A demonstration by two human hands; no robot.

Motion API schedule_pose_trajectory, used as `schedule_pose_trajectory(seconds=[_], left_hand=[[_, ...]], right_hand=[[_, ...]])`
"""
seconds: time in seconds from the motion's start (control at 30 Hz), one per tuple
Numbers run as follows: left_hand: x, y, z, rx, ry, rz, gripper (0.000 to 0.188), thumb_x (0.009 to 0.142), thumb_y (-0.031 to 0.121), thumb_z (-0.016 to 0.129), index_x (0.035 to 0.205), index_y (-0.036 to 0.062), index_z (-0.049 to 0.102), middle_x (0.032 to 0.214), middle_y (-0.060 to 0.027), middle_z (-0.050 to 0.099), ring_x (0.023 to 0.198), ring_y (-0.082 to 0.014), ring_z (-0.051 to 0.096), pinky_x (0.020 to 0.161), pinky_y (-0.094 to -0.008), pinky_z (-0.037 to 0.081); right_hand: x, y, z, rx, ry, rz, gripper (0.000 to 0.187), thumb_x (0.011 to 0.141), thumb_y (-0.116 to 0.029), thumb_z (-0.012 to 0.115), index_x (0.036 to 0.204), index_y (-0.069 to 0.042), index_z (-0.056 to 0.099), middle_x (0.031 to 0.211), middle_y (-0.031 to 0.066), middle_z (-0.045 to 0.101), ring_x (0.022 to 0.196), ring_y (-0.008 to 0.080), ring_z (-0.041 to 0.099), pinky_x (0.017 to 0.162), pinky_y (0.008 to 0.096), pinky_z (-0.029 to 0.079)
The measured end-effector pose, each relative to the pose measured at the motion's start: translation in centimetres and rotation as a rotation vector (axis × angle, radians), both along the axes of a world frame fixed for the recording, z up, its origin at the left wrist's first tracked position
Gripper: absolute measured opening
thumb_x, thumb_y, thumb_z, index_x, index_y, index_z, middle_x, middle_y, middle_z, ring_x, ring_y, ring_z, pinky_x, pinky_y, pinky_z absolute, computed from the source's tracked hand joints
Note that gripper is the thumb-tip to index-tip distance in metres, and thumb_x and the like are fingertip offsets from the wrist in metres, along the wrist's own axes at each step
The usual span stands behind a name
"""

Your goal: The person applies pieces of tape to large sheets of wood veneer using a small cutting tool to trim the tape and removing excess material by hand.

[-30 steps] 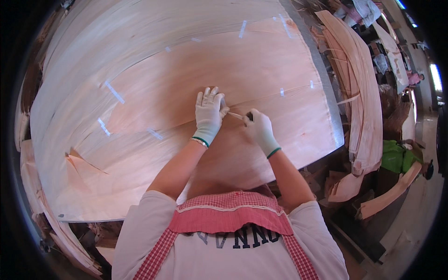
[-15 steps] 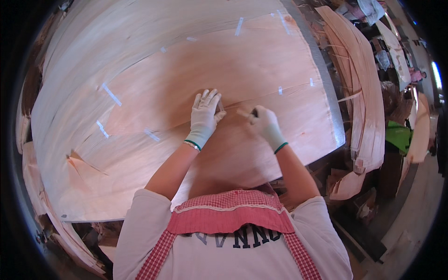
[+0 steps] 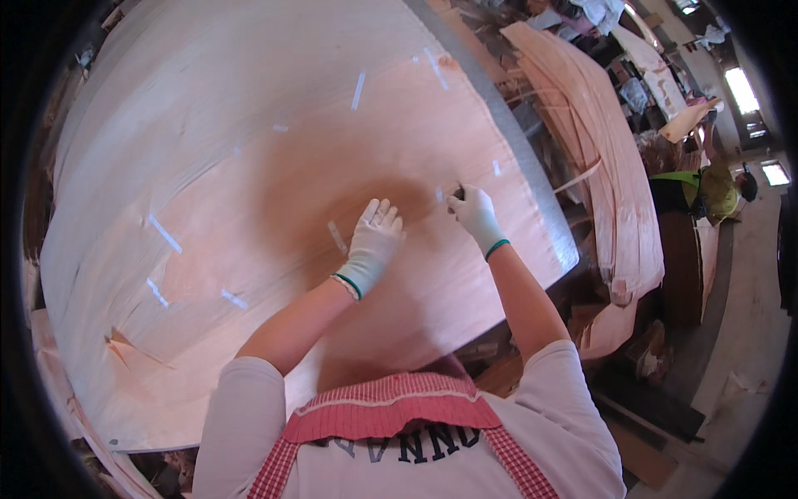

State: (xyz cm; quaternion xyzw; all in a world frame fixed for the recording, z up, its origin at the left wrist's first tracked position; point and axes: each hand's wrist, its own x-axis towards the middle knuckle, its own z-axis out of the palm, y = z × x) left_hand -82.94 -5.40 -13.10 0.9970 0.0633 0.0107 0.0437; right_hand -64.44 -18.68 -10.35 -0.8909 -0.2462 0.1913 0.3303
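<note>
A broad sheet of pale pinkish wood veneer lies in front of me, with short whitish tape strips stuck along its seams. My left hand, in a white glove with a green cuff, is open over the sheet, fingers stretched out. Just left of it a strip of tape sits on the seam. My right hand, gloved alike, is closed round a small dark object whose kind I cannot make out. Close to its fingertips another piece of tape shows on the veneer.
A grey table edge runs along the sheet's right side. Beyond it hang long bundled veneer strips. A person in yellow-green is farther off at the right. At lower left, a torn veneer flap sticks up.
My left hand has moved right, off the tape strip beside it. The right hand has gone rightward along the seam toward another tape piece. The whole view has turned, bringing a person into sight.
</note>
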Motion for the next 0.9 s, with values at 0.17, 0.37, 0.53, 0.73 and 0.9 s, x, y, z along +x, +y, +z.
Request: schedule_pose_trajectory(seconds=[0.17, 0.37, 0.53, 0.73, 0.9], left_hand=[[12.0, -4.3, -0.2, -0.07, -0.485, -0.111, 0.044, 0.09, 0.018, 0.052, 0.133, 0.0068, 0.047, 0.131, -0.0107, 0.058, 0.131, -0.0248, 0.047, 0.111, -0.0354, 0.032], [14.7, -4.5, 2.5, -0.431, -0.083, 0.168, 0.038, 0.089, 0.012, 0.049, 0.126, 0.0045, 0.051, 0.1, -0.0157, 0.066, 0.094, -0.0351, 0.063, 0.08, -0.0456, 0.05], [5.9, -2.2, 3.1, -0.528, -0.537, 0.403, 0.038, 0.087, 0.013, 0.055, 0.124, 0.0028, 0.053, 0.104, -0.0194, 0.063, 0.098, -0.0373, 0.059, 0.085, -0.0478, 0.048], [-6.3, -14.4, 3.1, -0.662, -0.361, 0.318, 0.044, 0.088, 0.017, 0.061, 0.128, 0.0008, 0.051, 0.123, -0.0218, 0.056, 0.117, -0.0385, 0.052, 0.101, -0.0451, 0.041], [-4.7, -22.1, 6.7, -0.668, -0.259, 0.056, 0.078, 0.078, 0.038, 0.073, 0.136, -0.0034, 0.041, 0.137, -0.0228, 0.047, 0.131, -0.041, 0.042, 0.11, -0.0462, 0.034]], right_hand=[[8.4, -0.9, -4.0, -0.37, -0.069, -0.047, 0.031, 0.078, -0.025, 0.067, 0.087, 0.005, 0.066, 0.075, 0.021, 0.068, 0.068, 0.034, 0.067, 0.062, 0.0373, 0.053], [9.5, -12.4, -3.9, -0.265, -0.044, -0.043, 0.04, 0.074, -0.039, 0.069, 0.087, -0.002, 0.068, 0.084, 0.0214, 0.068, 0.085, 0.0372, 0.066, 0.075, 0.0441, 0.051], [9.3, -26.8, -0.9, -0.295, -0.307, -0.363, 0.051, 0.074, -0.033, 0.078, 0.103, 0.004, 0.057, 0.095, 0.0235, 0.065, 0.086, 0.039, 0.064, 0.077, 0.0451, 0.049], [10.1, -31.1, -1.8, 0.03, 0.354, -0.227, 0.027, 0.083, -0.023, 0.074, 0.093, -0.001, 0.062, 0.079, 0.0024, 0.062, 0.068, 0.0079, 0.056, 0.054, 0.028, 0.045], [12.2, -30.6, 3.0, -0.108, 0.257, -0.029, 0.028, 0.081, -0.024, 0.072, 0.088, 0.002, 0.066, 0.073, 0.0036, 0.063, 0.065, 0.0105, 0.054, 0.055, 0.0311, 0.044]])
